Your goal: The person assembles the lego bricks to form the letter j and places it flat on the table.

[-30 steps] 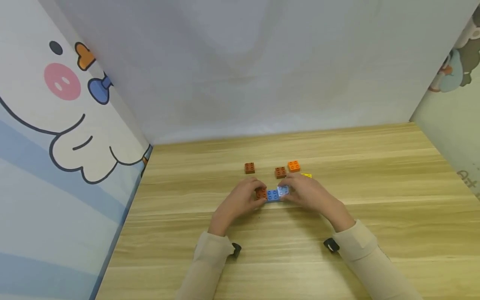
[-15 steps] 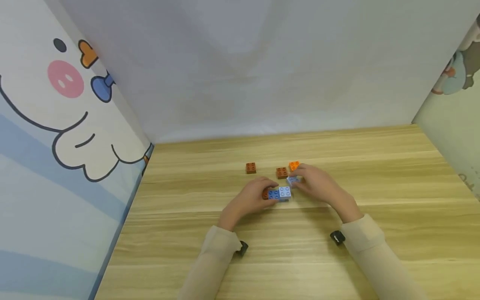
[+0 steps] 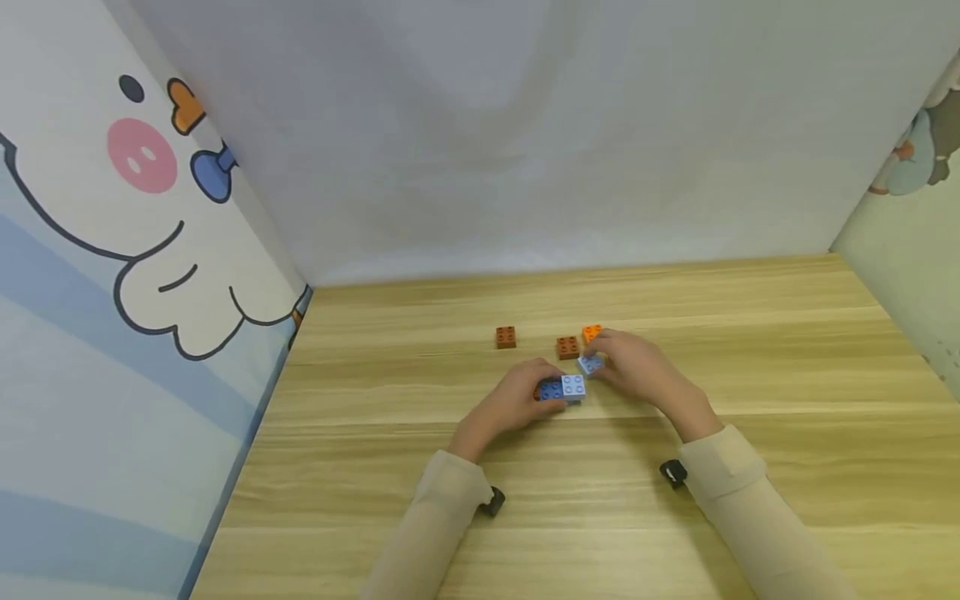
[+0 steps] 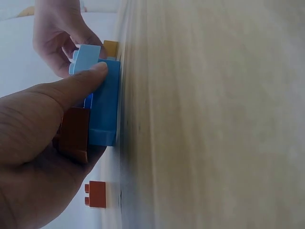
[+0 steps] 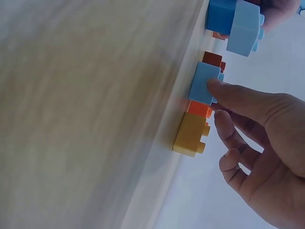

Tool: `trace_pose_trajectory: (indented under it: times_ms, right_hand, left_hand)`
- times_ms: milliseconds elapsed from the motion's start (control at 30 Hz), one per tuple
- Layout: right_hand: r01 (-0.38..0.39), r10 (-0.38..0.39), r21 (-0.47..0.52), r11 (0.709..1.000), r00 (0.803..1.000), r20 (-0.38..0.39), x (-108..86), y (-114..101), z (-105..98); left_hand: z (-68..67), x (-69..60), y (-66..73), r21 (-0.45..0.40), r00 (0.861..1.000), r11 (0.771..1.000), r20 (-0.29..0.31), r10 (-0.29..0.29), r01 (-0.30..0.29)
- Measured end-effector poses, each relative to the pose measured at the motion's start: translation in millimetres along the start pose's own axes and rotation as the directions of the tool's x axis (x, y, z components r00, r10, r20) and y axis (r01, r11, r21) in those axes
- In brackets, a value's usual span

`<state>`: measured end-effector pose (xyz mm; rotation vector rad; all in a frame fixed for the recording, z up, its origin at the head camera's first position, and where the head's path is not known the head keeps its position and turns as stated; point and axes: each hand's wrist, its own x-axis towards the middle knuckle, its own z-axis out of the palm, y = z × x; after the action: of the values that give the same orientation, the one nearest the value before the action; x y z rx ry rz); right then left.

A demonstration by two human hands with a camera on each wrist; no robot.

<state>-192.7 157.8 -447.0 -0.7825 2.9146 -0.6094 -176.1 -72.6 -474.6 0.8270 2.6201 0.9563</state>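
My left hand (image 3: 519, 398) grips a small assembly: a long blue brick (image 4: 106, 102) below, with a brown brick (image 4: 75, 129) on one end and a light blue brick (image 3: 573, 386) on the other. A darker blue brick (image 3: 552, 391) shows between them. Just to the right and behind, my right hand (image 3: 643, 375) pinches a separate light blue brick (image 3: 589, 365), seen also as a light blue brick (image 5: 205, 83) in the right wrist view. The two light blue bricks stand apart.
Behind the hands lie a brown brick (image 3: 506, 337), another brown brick (image 3: 567, 347) and an orange brick (image 3: 592, 332). A yellow brick (image 5: 190, 134) shows in the right wrist view. A grey wall (image 3: 480, 167) rises behind the wooden table (image 3: 360, 350).
My right hand has let go of the light blue brick on the assembly, moved right and back, and taken hold of another one. My left hand has shifted its grip along the assembly.
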Motion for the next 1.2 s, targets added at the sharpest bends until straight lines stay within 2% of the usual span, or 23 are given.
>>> trace_pose_trajectory:
  times_ms: [233,633,833,1200]
  right_hand:
    - [-0.03,0.03,0.007,1.0,1.0,0.006,0.2,-1,0]
    - [-0.023,0.023,0.008,1.0,1.0,0.012,2.1,-2,0]
    - [0.002,-0.002,-0.008,1.0,1.0,-0.004,-0.7,-2,-2]
    - [0.054,-0.056,-0.039,0.998,0.997,-0.049,-8.5,-12,-10]
  left_hand:
    - [0.8,-0.2,-1.5,-0.002,1.0,1.0,0.005,-0.003,0.003]
    - [2.1,1.8,-2.2,0.013,1.0,1.0,0.008,-0.017,0.017]
    - [2.5,3.2,-2.8,0.024,1.0,1.0,0.008,-0.02,0.02]
    - [1.7,0.4,-3.2,0.022,1.0,1.0,0.005,0.014,-0.014]
